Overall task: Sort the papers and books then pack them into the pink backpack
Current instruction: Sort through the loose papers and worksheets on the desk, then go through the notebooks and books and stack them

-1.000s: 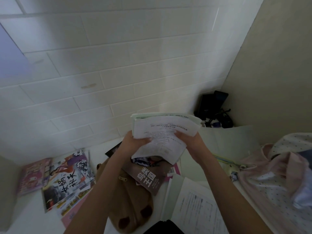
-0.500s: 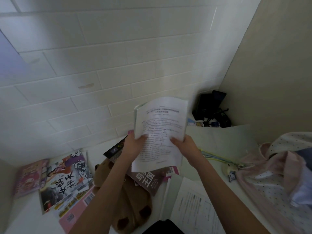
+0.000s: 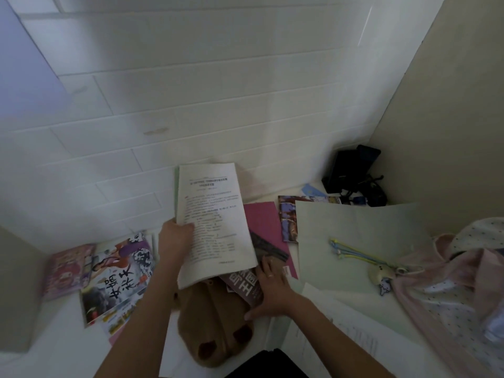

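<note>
My left hand grips a stack of printed white papers by its left edge and holds it tilted above the desk. My right hand lies on a dark maroon book with white characters, fingers and thumb around its edge. That book rests on a brown plush toy. A magenta book lies behind it. The pink backpack, dotted and slumped, sits at the right edge. Picture books lie at the left.
Large pale sheets cover the right of the white desk, with coloured cords and a small charm on them. Printed sheets lie near the front. Black devices stand in the back corner. A pink book sits far left.
My right hand let go of the paper stack and dropped onto the maroon book. The left hand alone now holds the papers, which moved slightly left.
</note>
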The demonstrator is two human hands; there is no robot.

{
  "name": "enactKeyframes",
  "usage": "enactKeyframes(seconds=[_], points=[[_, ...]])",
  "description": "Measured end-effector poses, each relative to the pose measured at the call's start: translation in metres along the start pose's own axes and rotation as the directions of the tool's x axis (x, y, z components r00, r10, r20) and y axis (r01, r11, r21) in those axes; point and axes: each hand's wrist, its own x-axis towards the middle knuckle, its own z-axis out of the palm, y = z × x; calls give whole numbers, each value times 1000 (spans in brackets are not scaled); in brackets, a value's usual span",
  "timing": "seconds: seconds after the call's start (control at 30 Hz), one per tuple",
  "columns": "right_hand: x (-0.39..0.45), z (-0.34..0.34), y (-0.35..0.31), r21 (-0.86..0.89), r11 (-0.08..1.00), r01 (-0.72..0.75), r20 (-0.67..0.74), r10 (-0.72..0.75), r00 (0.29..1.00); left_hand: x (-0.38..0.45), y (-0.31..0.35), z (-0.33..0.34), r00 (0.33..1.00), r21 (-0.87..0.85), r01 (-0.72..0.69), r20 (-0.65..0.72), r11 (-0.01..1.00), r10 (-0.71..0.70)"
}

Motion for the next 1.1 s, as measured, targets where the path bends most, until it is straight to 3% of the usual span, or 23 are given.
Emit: enactKeyframes(seconds=[0.07, 0.17, 0.3, 0.43, 0.53, 0.6, 0.67, 0.8, 0.97, 1.1], points=[[0, -1, -3, -49, 999, 9, 31, -8, 999, 0, -2, -7, 1000, 4, 1, -12, 1000, -1], [1, -11, -7, 23, 996, 82, -5, -81, 997, 0, -4, -13, 999, -12, 23, -27, 1000, -23], [-6, -26, -11, 202, 967, 154, -275, -95, 957, -1, -4, -21, 999, -69, 43, -27, 997, -45], [-15, -43, -4, 263, 946, 191, -648, 27, 761, 1, -3, -26, 999, -112, 45, 14, 993, -44], [-17, -53, 2, 293, 951, 95, -745, 165, 647, -1, -2, -27, 995, -171, 98, 47, 980, -92], [-16, -59, 6, 417, 903, 106, -787, 300, 539, -2, -1, -27, 991, -200, 128, 53, 971, -119], [-14, -66, 12, 570, 805, 163, -759, 440, 480, -4, -1, -28, 987, -196, 159, 64, 968, -150], [-20, -78, 32, 741, 610, 281, -656, 568, 497, -6, -4, -23, 976, -196, 208, 103, 958, -191], [-29, -79, 49, 901, 194, 388, -391, 751, 532, -11, -2, -6, 975, -184, 198, 134, 963, -175], [-30, -72, 65, 948, -16, 318, -177, 804, 567, -9, -7, 5, 964, -110, 190, 207, 976, -165]])
